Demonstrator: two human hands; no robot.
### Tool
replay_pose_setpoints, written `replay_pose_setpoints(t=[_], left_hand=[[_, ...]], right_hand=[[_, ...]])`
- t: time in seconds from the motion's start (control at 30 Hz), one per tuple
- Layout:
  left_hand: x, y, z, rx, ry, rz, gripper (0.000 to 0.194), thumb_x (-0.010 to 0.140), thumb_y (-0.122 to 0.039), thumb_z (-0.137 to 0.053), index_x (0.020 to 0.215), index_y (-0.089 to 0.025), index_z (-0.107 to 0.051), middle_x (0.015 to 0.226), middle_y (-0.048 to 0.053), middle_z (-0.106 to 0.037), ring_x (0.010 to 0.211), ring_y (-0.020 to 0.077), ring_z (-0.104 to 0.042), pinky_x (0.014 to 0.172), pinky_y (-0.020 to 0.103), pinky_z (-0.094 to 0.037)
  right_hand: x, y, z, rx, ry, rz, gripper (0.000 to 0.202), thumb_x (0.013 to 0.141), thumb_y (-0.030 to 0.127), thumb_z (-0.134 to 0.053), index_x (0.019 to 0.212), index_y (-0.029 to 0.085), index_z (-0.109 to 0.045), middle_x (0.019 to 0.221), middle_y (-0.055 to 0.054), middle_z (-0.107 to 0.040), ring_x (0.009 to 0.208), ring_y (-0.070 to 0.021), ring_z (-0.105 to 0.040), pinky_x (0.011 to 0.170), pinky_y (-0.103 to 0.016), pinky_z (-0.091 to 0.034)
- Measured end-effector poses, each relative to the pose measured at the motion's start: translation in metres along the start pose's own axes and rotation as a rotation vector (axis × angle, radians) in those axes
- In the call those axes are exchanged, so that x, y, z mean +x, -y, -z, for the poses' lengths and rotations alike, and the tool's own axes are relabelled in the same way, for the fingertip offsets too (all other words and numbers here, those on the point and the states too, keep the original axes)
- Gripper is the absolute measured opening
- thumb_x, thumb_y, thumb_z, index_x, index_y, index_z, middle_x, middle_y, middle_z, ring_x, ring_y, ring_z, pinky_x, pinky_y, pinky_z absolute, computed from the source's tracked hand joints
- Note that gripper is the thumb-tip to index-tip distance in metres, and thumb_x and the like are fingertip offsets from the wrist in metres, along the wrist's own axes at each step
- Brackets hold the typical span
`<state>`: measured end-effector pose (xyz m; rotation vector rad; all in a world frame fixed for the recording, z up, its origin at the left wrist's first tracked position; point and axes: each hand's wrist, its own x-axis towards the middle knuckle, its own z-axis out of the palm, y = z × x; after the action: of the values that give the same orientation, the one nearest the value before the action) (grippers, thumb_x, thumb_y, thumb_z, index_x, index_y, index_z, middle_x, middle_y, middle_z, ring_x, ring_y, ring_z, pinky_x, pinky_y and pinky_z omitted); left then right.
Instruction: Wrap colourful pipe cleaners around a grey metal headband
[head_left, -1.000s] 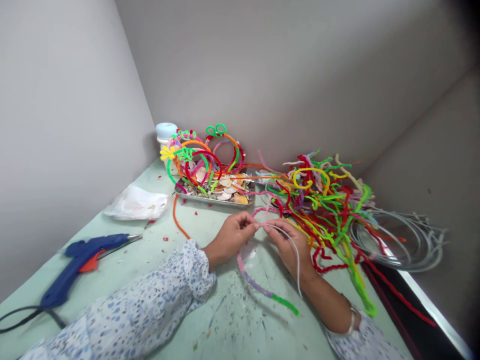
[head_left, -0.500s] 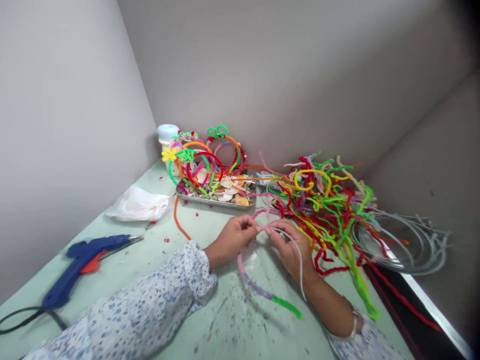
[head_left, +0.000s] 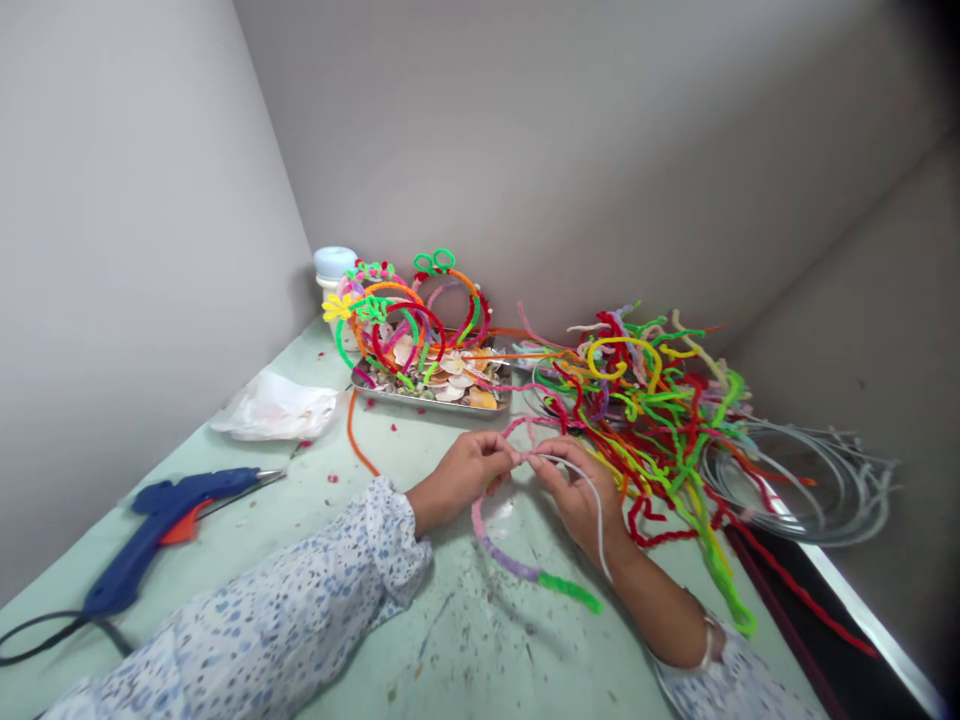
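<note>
Over the middle of the table, my left hand [head_left: 469, 478] pinches a thin headband [head_left: 512, 563] wrapped in pink, purple and green fuzzy stem. Its green end hangs toward the lower right. Close beside it, fingertips nearly touching, my right hand [head_left: 581, 500] is closed on the same band where the pink wrapping meets the bare white part [head_left: 601, 515]. That bare end curves down in front of my right wrist. A short pink stem piece sticks up between the fingertips.
A metal tray [head_left: 435, 402] of shells and finished colourful headbands stands at the back. Tangled fuzzy stems [head_left: 660, 400] and clear hoops [head_left: 862, 500] lie to the right. A blue glue gun [head_left: 142, 540], a plastic bag [head_left: 277, 408] and a lidded bottle [head_left: 335, 265] are left.
The pink stem piece standing up between my fingertips is lower and bent over. The green end of the band has risen slightly. Both hands remain in nearly the same place.
</note>
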<state>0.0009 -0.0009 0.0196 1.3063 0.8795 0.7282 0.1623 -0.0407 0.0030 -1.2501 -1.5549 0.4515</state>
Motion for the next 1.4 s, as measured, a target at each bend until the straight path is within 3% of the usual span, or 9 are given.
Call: replay_pose_setpoints(t=[0.5,0.9,1.17,1.4], left_hand=[[0.003,-0.001,0.004,-0.183,0.074,0.135,0.021,0.066,-0.030,-0.067,0.067,-0.013,-0.055,0.053,-0.004,-0.048,0.041,0.0043,-0.037,0.038,0.019,-0.023],[0.000,-0.009,0.006,-0.198,0.124,0.217,0.018,0.070,-0.026,-0.066,0.063,-0.013,-0.056,0.048,-0.004,-0.048,0.037,0.0039,-0.035,0.037,0.020,-0.021],[0.005,-0.004,0.011,-0.221,0.157,0.213,0.015,0.067,-0.025,-0.067,0.063,-0.013,-0.058,0.054,-0.003,-0.050,0.043,0.0050,-0.039,0.043,0.019,-0.028],[0.004,-0.006,0.010,-0.175,0.178,0.117,0.012,0.064,-0.016,-0.063,0.055,-0.012,-0.056,0.054,-0.002,-0.049,0.048,0.0063,-0.041,0.046,0.020,-0.029]], right_hand=[[-0.002,-0.013,-0.006,0.093,-0.005,0.025,0.013,0.081,0.033,-0.061,0.084,0.021,-0.062,0.084,-0.004,-0.061,0.080,-0.0194,-0.059,0.074,-0.034,-0.049],[-0.002,-0.008,-0.001,0.078,0.052,0.035,0.009,0.082,0.030,-0.059,0.083,0.021,-0.062,0.086,-0.004,-0.061,0.084,-0.0185,-0.059,0.077,-0.032,-0.047],[-0.002,-0.006,-0.002,0.036,0.014,0.063,0.008,0.082,0.029,-0.060,0.082,0.022,-0.063,0.085,-0.003,-0.062,0.084,-0.0182,-0.059,0.079,-0.033,-0.046],[-0.001,-0.007,0.001,0.041,0.081,0.097,0.007,0.082,0.026,-0.058,0.079,0.022,-0.063,0.083,-0.002,-0.062,0.081,-0.0174,-0.058,0.077,-0.032,-0.045]])
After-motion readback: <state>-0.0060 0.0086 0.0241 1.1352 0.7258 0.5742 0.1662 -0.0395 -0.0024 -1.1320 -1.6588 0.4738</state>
